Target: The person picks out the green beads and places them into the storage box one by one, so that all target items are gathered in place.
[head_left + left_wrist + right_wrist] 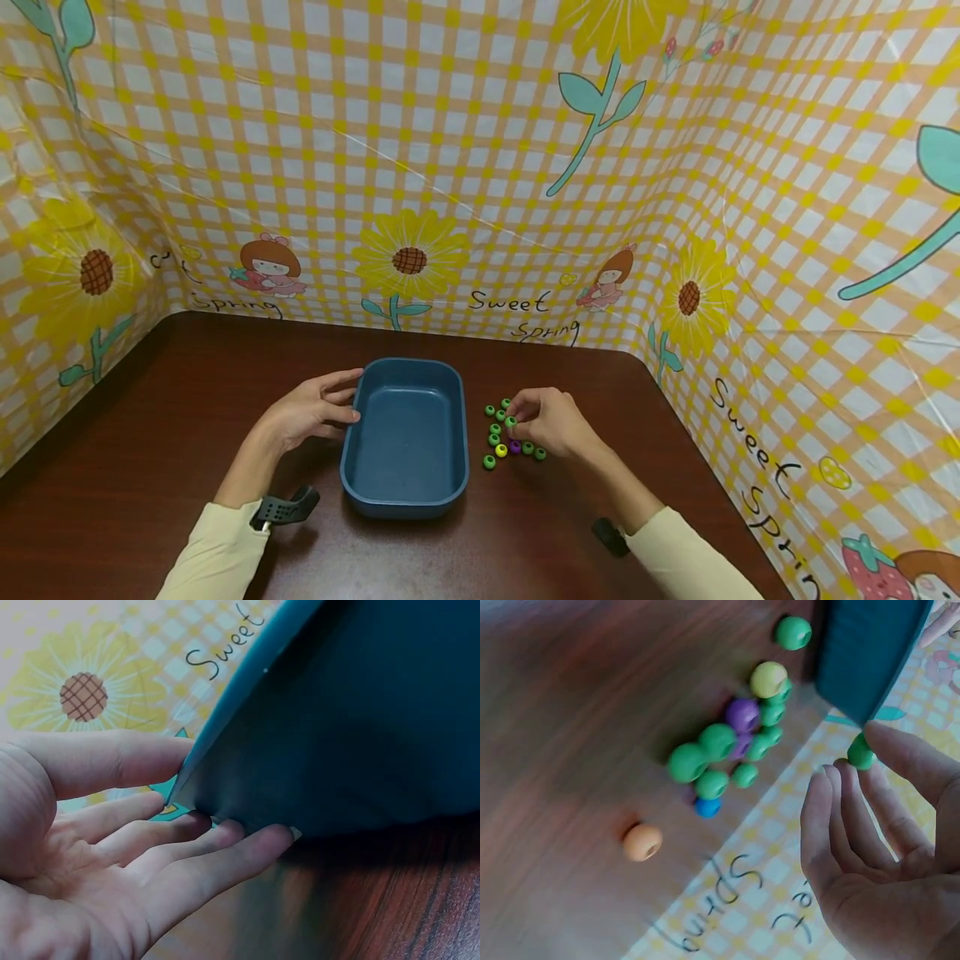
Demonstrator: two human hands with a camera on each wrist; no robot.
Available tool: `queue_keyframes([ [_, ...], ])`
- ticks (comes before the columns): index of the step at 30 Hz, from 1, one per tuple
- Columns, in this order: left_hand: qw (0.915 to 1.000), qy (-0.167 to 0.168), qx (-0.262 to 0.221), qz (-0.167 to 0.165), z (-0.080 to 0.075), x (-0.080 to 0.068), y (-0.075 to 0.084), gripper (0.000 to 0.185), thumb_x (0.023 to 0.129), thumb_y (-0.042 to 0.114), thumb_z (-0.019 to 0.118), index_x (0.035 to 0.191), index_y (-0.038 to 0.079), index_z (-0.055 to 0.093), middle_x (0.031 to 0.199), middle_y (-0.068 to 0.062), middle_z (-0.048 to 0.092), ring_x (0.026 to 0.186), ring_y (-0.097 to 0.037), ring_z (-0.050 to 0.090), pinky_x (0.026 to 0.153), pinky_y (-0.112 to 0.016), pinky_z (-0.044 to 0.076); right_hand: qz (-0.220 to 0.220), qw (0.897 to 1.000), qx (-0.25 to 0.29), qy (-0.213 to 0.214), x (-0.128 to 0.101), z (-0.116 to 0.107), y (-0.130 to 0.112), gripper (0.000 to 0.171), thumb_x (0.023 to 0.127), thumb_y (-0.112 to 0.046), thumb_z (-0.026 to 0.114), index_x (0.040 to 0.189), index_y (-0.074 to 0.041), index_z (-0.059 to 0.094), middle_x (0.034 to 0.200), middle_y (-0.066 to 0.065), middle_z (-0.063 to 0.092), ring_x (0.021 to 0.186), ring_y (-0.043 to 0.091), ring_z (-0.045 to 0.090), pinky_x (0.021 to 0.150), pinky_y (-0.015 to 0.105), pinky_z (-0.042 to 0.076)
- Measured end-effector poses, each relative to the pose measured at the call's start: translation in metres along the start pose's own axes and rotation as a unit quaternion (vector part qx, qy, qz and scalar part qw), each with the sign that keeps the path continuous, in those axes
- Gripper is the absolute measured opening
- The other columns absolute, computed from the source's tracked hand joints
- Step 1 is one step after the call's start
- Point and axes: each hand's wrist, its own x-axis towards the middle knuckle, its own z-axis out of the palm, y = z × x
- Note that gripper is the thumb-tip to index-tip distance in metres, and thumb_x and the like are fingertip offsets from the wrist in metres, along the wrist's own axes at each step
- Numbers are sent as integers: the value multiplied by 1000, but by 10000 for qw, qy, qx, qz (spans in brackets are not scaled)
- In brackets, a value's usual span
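Observation:
In the head view my left hand point(307, 412) is at the left wall of a blue rectangular basin point(405, 507). Up close, its fingers point(217, 862) are extended against the basin's outer side, with the thumb near the rim. To the right of the basin, my right hand point(557, 423) pinches a green bead point(861, 752) between thumb and fingertips, above the loose beads. Several green beads point(489, 462) lie on the table with a yellow bead point(501, 451) and purple beads point(742, 715). A blue bead point(707, 807) and an orange bead point(643, 842) show only in the right wrist view.
Everything stands on a dark brown wooden table point(187, 400). A checked sheet with sunflowers point(480, 167) rises as a wall behind the table and along both sides. Each wrist wears a black strap point(288, 507).

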Motion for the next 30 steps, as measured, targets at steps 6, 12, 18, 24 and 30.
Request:
queue_keyframes([
  [6, 10000, 49, 14, 29, 2, 1, 0, 78, 94, -7, 61, 160, 1, 21, 159, -31, 32, 134, -50, 50, 95, -54, 56, -30, 9996, 95, 252, 16, 10, -15, 14, 84, -10, 76, 98, -13, 76, 90, 0, 73, 84, 15, 66, 71, 33, 55],
  [12, 10000, 73, 25, 32, 3, 2, 1, 78, 93, -8, 60, 160, 1, 21, 161, -29, 29, 135, -50, 49, 95, -52, 56, 52, 9974, 310, 644, 30, 19, -29, 12, 85, -13, 78, 97, -15, 76, 88, 0, 74, 80, 15, 67, 68, 32, 55],
  [18, 9999, 104, 73, -13, 4, 2, 2, 79, 94, -7, 61, 161, 2, 20, 162, -29, 29, 134, -49, 51, 94, -50, 58, 26, 9935, 369, 1072, 44, 30, -43, 12, 85, -13, 78, 97, -13, 77, 86, 1, 76, 73, 16, 69, 66, 32, 56],
  [24, 9999, 113, 104, -25, 5, 0, 1, 79, 94, -6, 62, 161, 2, 20, 162, -28, 29, 134, -48, 52, 94, -50, 57, -145, 9902, 450, 1315, 54, 43, -55, 10, 86, -12, 77, 96, -10, 78, 81, 3, 76, 69, 14, 67, 62, 31, 54],
  [30, 9999, 108, 84, -5, 6, -1, 1, 80, 93, -6, 62, 161, 3, 21, 162, -29, 29, 134, -48, 52, 94, -51, 57, -192, 9883, 480, 1435, 58, 54, -58, 11, 87, -11, 79, 97, -9, 79, 85, 6, 77, 75, 18, 69, 63, 31, 55],
])
